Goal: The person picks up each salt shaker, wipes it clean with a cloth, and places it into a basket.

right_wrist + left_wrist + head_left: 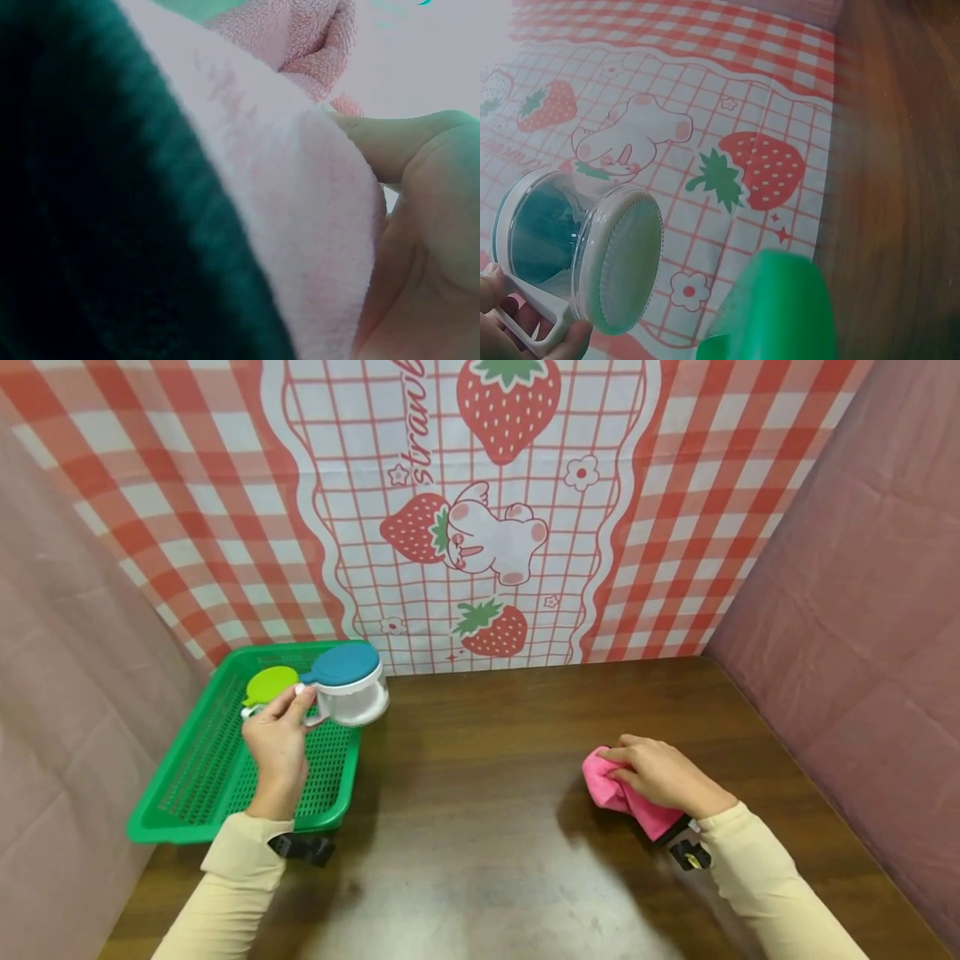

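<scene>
My left hand grips the white handle of a clear seasoning jar with a blue lid, held up over the right rim of the green basket. In the left wrist view the jar shows its round base, and fingers wrap its handle. Inside the basket stands a second jar with a lime-green lid, partly hidden behind the left hand. At the right, my right hand holds a bunched pink cloth close over the table. The cloth fills much of the right wrist view.
The brown wooden table runs between the basket and the cloth. Behind it hangs a strawberry-print checked curtain. Plain pink drapes close off both sides.
</scene>
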Motion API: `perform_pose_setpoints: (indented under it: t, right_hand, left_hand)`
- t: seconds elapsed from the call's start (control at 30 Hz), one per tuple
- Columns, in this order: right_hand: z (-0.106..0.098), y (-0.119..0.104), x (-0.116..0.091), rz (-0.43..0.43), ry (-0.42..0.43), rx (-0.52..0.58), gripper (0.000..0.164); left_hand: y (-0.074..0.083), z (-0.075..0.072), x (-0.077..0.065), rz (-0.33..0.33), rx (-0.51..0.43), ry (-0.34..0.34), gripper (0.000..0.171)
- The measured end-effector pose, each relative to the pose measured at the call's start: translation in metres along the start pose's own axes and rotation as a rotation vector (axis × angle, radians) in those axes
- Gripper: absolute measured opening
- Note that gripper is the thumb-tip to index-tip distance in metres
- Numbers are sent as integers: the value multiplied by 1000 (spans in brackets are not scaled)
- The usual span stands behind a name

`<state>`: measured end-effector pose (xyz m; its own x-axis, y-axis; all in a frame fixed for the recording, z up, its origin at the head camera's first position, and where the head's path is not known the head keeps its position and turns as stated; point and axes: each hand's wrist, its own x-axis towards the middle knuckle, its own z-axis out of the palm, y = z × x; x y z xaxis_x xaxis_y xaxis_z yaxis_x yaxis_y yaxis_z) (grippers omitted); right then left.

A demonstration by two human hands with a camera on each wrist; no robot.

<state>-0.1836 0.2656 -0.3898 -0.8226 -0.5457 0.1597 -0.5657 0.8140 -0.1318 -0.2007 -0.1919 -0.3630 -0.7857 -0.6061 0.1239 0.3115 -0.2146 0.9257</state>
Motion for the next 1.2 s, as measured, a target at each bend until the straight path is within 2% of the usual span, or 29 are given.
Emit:
perform_pose_setpoints:
  t: [0.5,0.77,0.93,1.2]
  right_hand:
    - [5,3,-1,22,-17,-9,24]
    - [7,4,-3,47,-13,-41,26]
    - [5,6,-1,73,-13,-66,27]
    - [12,10,-3,104,-59,-50,24]
  left_hand:
    - [16,-6,17,-45,-107,37,26]
    - [21,-14,25,-28,-74,102,17]
    - [23,-18,27,-32,-120,95,15]
    - [23,-24,32,-70,-116,115,17]
